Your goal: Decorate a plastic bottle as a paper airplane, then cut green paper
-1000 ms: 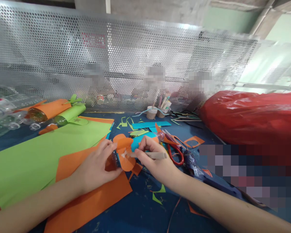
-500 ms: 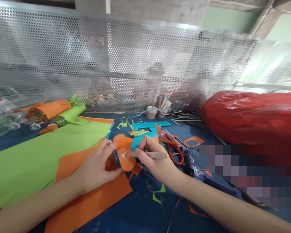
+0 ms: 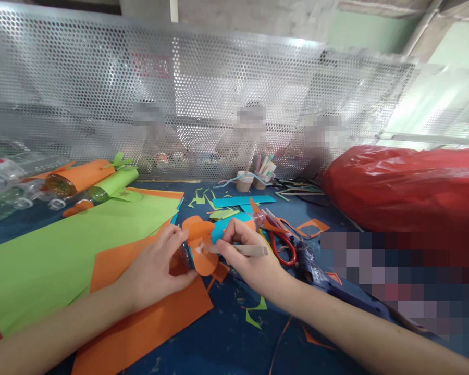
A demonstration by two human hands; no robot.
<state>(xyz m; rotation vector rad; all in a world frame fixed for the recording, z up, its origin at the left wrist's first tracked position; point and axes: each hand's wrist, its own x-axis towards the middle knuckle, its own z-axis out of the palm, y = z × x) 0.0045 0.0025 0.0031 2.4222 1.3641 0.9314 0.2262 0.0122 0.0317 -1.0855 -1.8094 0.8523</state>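
Hardly anything has moved in the last second, so the orange flap [image 3: 205, 264] is still being worked on: the right hand [image 3: 258, 266] pinches a pen [image 3: 254, 250] at it while the left hand [image 3: 156, 271] curls round the bottle's [image 3: 222, 226] end (it wears blue paper) over the worktop [image 3: 226, 344].

The red bag [image 3: 406, 187] runs past the right edge; the marker tip [image 3: 214, 249] blurs.
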